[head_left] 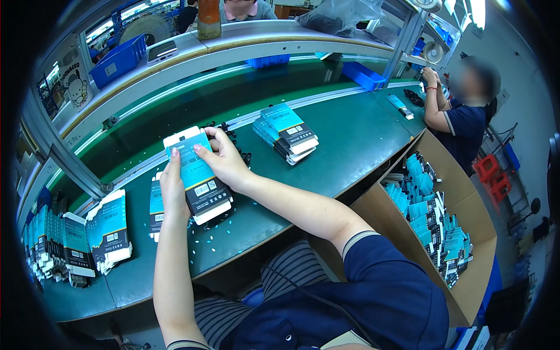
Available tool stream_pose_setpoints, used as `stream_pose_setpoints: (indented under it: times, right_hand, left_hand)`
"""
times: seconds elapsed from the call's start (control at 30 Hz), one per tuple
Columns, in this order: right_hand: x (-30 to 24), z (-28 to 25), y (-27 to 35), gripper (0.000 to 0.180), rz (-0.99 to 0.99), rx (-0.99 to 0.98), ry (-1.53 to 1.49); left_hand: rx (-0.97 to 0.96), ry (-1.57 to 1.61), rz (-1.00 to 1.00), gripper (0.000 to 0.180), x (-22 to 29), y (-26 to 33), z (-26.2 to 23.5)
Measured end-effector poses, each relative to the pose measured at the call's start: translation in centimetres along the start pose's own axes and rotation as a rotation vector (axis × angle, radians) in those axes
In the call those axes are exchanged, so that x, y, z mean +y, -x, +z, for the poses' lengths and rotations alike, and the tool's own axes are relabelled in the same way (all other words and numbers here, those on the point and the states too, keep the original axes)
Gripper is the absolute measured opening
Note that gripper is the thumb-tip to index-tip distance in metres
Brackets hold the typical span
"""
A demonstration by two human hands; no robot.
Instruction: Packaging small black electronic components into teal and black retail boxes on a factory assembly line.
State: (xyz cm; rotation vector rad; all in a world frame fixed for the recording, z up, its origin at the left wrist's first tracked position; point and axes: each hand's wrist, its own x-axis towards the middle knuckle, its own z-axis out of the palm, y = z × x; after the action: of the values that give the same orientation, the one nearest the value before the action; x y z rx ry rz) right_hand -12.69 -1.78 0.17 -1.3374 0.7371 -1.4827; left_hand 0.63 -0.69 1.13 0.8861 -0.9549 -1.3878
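A flat teal-and-black carton [201,175] with white end flaps is held between both my hands above the green bench. My left hand [173,189] grips its left edge, thumb on the front. My right hand [227,163] holds the upper right edge, its thumb lying across the teal face. Partly hidden behind my left hand, another such carton [156,204] lies on the bench. To the right sits a small stack of the same cartons [286,131]. Dark small parts [246,157] show behind my right hand.
Cartons stand packed in rows [64,239] at the left bench end. A big cardboard box [466,303] filled with cartons stands at my right. Small white bits [213,249] dot the bench. A blue bin [363,76] sits at the back; a co-worker [466,111] works at far right.
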Motion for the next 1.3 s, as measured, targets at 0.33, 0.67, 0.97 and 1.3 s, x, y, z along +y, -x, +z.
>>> stream_pose_setpoints:
  times: [0.33,0.67,0.97,1.3]
  right_hand:
    - [-0.6,1.1,0.5,0.052,-0.045,0.041,-0.014]
    - [1.4,0.4,-0.2,0.022,0.021,0.136,0.112]
    - [1.1,0.7,0.0,0.019,0.008,0.136,-0.048]
    - [0.8,0.9,0.3,0.014,-0.031,0.199,0.061]
  left_hand:
    - [0.076,-0.111,0.372,0.033,0.2,1.0,1.0]
    - [0.120,-0.298,0.417,0.022,-1.6,0.0,-0.7]
    - [0.157,-0.178,0.363,0.019,-1.6,0.0,-0.2]
    - [0.283,-0.153,0.352,0.008,-1.5,0.8,0.6]
